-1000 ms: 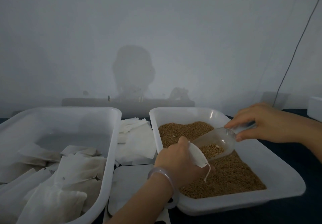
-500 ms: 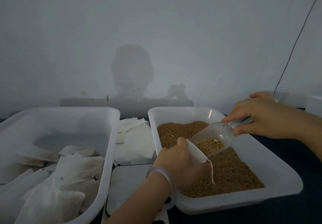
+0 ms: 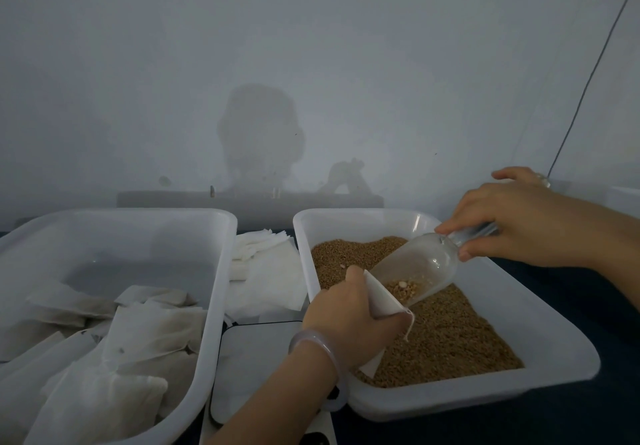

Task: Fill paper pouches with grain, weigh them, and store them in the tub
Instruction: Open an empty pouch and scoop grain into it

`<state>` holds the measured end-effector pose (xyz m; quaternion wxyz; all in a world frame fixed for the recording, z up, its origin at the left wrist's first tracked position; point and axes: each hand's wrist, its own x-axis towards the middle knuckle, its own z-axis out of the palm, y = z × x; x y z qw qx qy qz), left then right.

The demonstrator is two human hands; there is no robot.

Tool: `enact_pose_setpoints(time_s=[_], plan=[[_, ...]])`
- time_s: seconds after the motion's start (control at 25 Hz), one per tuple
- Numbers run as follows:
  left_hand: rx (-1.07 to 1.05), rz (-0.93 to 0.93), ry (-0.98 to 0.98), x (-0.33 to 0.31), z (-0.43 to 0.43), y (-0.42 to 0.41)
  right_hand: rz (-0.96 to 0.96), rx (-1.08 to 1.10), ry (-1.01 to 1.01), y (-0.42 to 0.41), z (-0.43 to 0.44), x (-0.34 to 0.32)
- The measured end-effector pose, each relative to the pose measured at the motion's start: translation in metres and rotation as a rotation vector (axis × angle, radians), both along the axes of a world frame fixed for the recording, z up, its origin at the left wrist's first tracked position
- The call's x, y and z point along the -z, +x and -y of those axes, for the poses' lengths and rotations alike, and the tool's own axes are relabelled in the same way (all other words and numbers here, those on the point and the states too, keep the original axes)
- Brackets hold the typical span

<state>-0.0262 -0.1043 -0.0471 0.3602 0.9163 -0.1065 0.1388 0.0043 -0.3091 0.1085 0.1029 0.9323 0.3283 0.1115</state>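
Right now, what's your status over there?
Left hand grips open pouch above grain tray. Right hand tilts clear scoop, grain at pouch mouth. Nothing blocking.

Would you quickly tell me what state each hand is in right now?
Left hand: grips the paper pouch.
Right hand: holds the clear scoop by its handle, tipped into the pouch.

Open white pouch (image 3: 379, 301) beneath tilted clear scoop (image 3: 419, 268), above brown grain (image 3: 450, 340)
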Motion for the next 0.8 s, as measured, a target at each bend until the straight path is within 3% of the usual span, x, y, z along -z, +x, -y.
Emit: enact_pose_setpoints(time_s=[0.32, 0.44, 0.52, 0.68, 0.8], plan=[[-0.059, -0.048, -0.019, -0.002, 0.001, -0.001, 0.226, -0.022, -0.192, -0.011, -0.024, -0.012], [-0.049, -0.049, -0.011, -0.003, 0.002, -0.002, 0.245, -0.039, -0.176, -0.014, -0.025, -0.013], [-0.036, -0.034, -0.046, -0.003, 0.001, -0.003, 0.194, -0.029, -0.124, -0.014, -0.018, -0.016], [-0.041, -0.006, -0.171, -0.002, -0.002, -0.003, -0.14, 0.092, 0.257, 0.013, 0.022, -0.015], [-0.035, 0.02, -0.245, -0.001, -0.003, -0.004, -0.219, 0.242, 0.2, 0.026, 0.041, 0.034]])
